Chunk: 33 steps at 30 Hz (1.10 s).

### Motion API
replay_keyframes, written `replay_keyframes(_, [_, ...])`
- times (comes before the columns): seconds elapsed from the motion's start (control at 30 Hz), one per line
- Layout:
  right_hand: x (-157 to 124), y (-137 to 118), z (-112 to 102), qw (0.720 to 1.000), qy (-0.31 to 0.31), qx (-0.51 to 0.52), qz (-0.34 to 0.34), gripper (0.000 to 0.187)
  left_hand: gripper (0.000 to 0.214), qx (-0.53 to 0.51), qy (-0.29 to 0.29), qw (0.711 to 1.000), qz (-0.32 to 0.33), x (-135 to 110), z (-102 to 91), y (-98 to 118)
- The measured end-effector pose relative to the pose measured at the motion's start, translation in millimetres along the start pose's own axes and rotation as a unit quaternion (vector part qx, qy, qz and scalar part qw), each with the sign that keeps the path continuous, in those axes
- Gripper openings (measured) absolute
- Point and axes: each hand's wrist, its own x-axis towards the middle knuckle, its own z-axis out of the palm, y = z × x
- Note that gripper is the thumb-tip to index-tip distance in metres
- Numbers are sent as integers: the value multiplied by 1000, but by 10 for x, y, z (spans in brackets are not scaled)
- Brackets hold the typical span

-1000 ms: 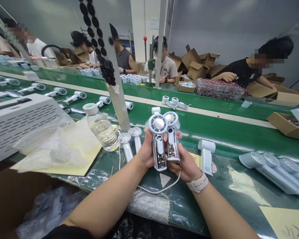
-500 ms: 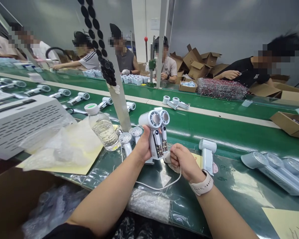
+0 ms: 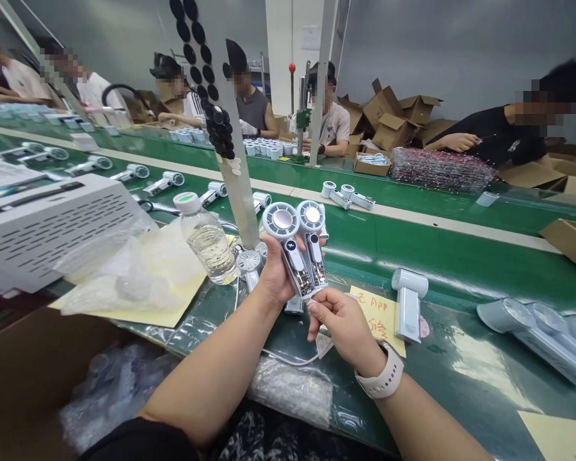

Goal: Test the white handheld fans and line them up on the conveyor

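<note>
My left hand [image 3: 274,275] grips two white handheld fans side by side, their round heads facing up. The left fan [image 3: 292,262] and the right fan [image 3: 315,259] have shiny bodies with a dark lower section. My right hand [image 3: 345,326] sits just below them, thumb and fingertip pinched at the fans' lower end. A thin white cable [image 3: 288,362] runs along the belt and disappears behind my right hand; its pinched end is hard to see.
A green conveyor belt [image 3: 427,243] carries several more fans. A water bottle [image 3: 205,246] and a white vented box [image 3: 52,227] stand at left. Co-workers sit beyond the belt, near cardboard boxes [image 3: 388,115]. A post with black discs [image 3: 235,198] rises just left of my hands.
The fans have turned in my left hand, their heads now facing up rather than toward me. My right hand has moved up to their lower end, and the view has shifted slightly.
</note>
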Motion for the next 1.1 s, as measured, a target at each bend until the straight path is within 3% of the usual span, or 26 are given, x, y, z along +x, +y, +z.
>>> replay_keyframes(0.07, [-23, 14, 43, 1000, 21, -5, -19, 34, 70, 5, 1, 1000, 10, -7, 14, 14])
replay_keyframes(0.33, [-42, 54, 50, 998, 5, -4, -56, 40, 71, -21, 7, 1000, -12, -21, 28, 10])
replay_keyframes(0.43, [-58, 51, 101, 998, 18, 9, -55, 44, 71, -22, 7, 1000, -9, -16, 27, 1])
replay_keyframes(0.6, [-64, 96, 201, 994, 93, 40, -39, 52, 72, 16, 34, 999, 26, -24, 3, -69])
replay_keyframes(0.7, [-48, 118, 188, 995, 85, 36, -26, 54, 73, 29, 41, 998, 29, -38, -24, -118])
replay_keyframes(0.8, [-38, 92, 112, 998, 58, -10, -33, 48, 73, 33, 27, 999, 15, -45, -38, -125])
replay_keyframes(0.93, [-53, 3, 13, 989, 51, -95, -100, 35, 71, -18, 23, 1000, -2, -26, -19, -82])
replay_keyframes(1.03, [-57, -30, -4, 982, 65, -116, -131, 32, 70, -71, 33, 997, -12, -5, 0, -45])
replay_keyframes(1.1, [-46, -22, 3, 984, 88, -107, -113, 32, 69, -81, 31, 996, -15, 0, 9, -29])
